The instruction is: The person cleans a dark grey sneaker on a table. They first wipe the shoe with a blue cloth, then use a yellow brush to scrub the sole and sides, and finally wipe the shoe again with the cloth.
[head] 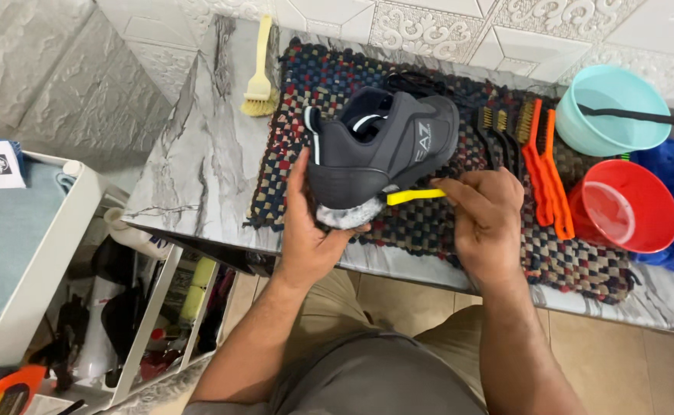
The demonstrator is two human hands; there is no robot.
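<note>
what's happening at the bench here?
A person holds a dark grey sneaker by the heel in the left hand, above a woven checked mat on a marble counter. The right hand presses a yellow-handled brush against the foamy sole edge near the heel. On the mat's right lie orange-handled brushes; past them stand a teal bowl and a red bowl. A pale yellow brush lies at the counter's back left.
</note>
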